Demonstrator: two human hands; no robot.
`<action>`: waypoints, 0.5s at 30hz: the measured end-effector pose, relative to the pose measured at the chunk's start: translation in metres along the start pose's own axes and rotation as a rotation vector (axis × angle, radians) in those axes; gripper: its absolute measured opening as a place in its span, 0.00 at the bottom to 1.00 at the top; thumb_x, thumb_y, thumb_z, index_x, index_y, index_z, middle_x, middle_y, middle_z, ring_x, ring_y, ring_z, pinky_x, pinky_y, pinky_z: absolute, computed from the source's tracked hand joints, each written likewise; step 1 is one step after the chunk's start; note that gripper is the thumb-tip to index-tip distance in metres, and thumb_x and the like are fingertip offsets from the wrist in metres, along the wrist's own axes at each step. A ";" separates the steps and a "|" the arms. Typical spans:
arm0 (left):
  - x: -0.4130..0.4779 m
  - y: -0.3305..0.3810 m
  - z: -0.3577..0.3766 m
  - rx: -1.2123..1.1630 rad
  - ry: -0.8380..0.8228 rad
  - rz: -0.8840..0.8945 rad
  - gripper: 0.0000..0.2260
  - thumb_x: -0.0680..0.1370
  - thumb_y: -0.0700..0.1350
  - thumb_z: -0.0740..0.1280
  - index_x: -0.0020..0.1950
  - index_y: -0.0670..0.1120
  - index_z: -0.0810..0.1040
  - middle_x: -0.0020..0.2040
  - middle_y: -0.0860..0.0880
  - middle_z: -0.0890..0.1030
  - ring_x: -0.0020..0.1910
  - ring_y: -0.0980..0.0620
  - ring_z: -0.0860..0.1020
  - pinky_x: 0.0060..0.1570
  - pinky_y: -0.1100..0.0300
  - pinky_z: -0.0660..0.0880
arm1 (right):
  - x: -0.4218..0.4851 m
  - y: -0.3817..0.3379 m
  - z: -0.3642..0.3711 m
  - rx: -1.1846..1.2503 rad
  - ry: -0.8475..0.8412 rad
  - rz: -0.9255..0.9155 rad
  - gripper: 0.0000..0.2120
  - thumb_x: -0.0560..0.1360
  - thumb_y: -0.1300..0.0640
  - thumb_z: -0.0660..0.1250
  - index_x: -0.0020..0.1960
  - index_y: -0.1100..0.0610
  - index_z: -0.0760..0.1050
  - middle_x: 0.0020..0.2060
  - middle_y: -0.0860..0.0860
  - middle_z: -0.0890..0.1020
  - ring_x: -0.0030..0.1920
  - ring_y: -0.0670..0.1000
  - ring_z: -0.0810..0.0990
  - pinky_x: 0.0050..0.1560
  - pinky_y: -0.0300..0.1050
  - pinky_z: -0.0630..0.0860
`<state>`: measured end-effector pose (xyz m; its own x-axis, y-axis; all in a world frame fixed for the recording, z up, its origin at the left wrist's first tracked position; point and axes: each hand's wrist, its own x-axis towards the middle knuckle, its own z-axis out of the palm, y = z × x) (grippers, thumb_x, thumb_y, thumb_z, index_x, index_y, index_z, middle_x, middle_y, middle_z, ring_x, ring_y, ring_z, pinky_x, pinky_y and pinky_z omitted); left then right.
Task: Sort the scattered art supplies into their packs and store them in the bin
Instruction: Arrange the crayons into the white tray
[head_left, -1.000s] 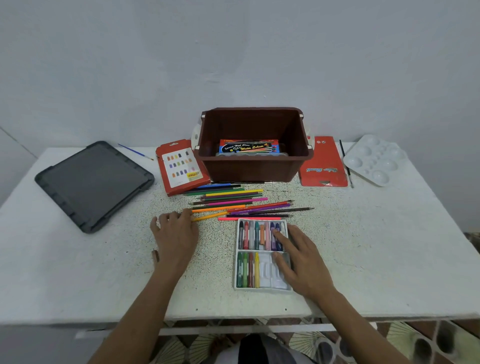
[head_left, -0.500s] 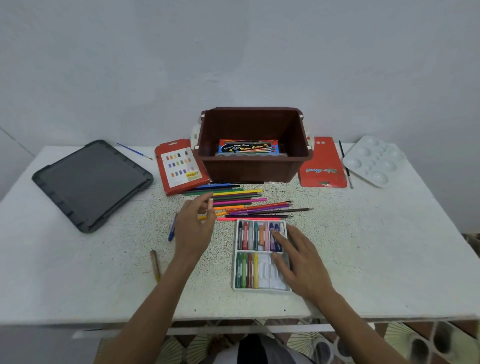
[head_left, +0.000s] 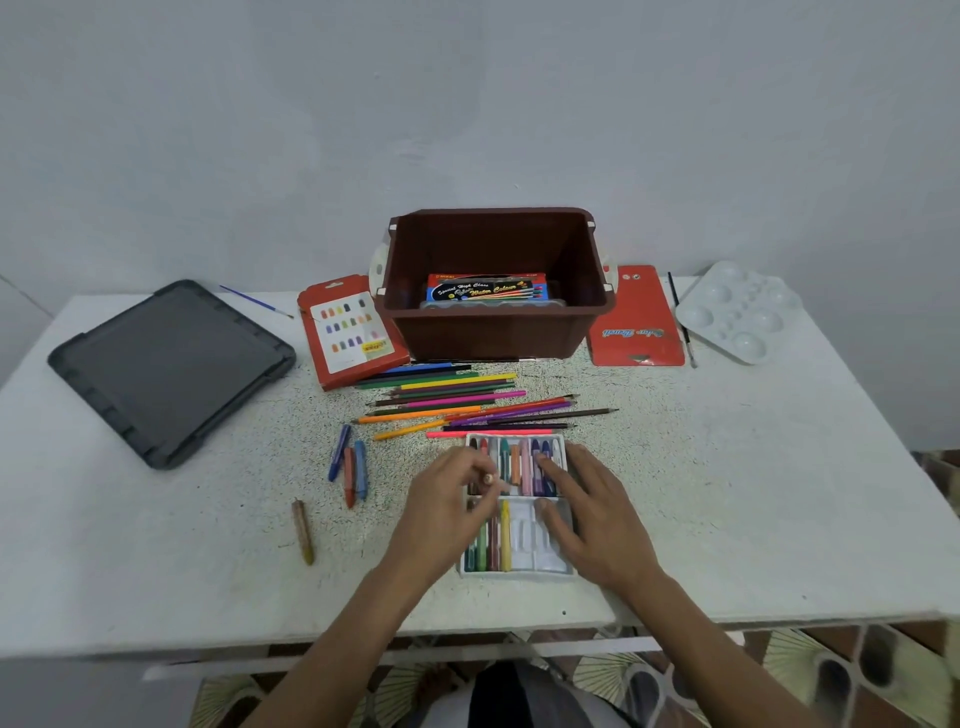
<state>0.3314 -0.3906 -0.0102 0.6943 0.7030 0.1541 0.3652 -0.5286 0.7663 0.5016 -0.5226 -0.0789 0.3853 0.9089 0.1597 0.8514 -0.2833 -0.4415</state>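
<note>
Currently in the left hand: a crayon, pinched between the thumb and curled fingertips; only its pale end shows, so I cannot tell its colour or tilt.
right hand: laid flat on the right part of the crayon tray, fingers straight and spread, gripping nothing; it seems to steady the tray.
tray's place: lower centre of the frame, on the white table. Its upper row looks full; its lower row has crayons at the left and bare white slots at the right.
deciding relation: the bare slots lie just below and to the right of the left fingertips, between the two hands. They run up and down the frame, so the held crayon probably needs its long axis turned that way before it goes down.
possible snag: the right thumb sits near the top of those slots and may have to give way.
loose crayons: three lie left of the tray, roughly up and down the frame. A brown crayon lies further to the lower left. All are on the left hand's side.
coloured pencils: fanned between tray and bin, long axes left to right, none packed.
bin: upper centre, holding a watercolour box.
progress: early, I judge.
</note>
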 end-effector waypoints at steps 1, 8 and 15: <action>-0.005 -0.003 0.005 0.066 -0.015 0.112 0.05 0.76 0.43 0.71 0.48 0.49 0.77 0.46 0.58 0.77 0.46 0.64 0.76 0.48 0.71 0.74 | 0.000 0.000 0.000 0.004 0.003 -0.003 0.27 0.82 0.38 0.50 0.76 0.47 0.64 0.76 0.54 0.64 0.76 0.55 0.62 0.72 0.58 0.65; -0.032 -0.019 0.028 0.365 -0.095 0.545 0.05 0.76 0.41 0.69 0.51 0.47 0.77 0.49 0.51 0.77 0.47 0.53 0.76 0.48 0.58 0.75 | 0.000 0.003 0.002 0.005 0.016 -0.018 0.26 0.82 0.40 0.52 0.76 0.48 0.63 0.76 0.55 0.65 0.75 0.55 0.63 0.72 0.58 0.66; -0.034 -0.024 0.022 0.264 -0.204 0.536 0.10 0.78 0.53 0.69 0.54 0.48 0.79 0.52 0.52 0.77 0.51 0.55 0.76 0.53 0.62 0.71 | 0.000 0.003 0.003 0.002 0.005 -0.008 0.26 0.82 0.39 0.51 0.77 0.47 0.63 0.76 0.55 0.64 0.76 0.55 0.61 0.72 0.57 0.64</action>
<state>0.3127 -0.4119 -0.0479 0.9180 0.2167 0.3321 0.0562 -0.9001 0.4319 0.5033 -0.5225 -0.0827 0.3801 0.9096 0.1679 0.8537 -0.2751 -0.4421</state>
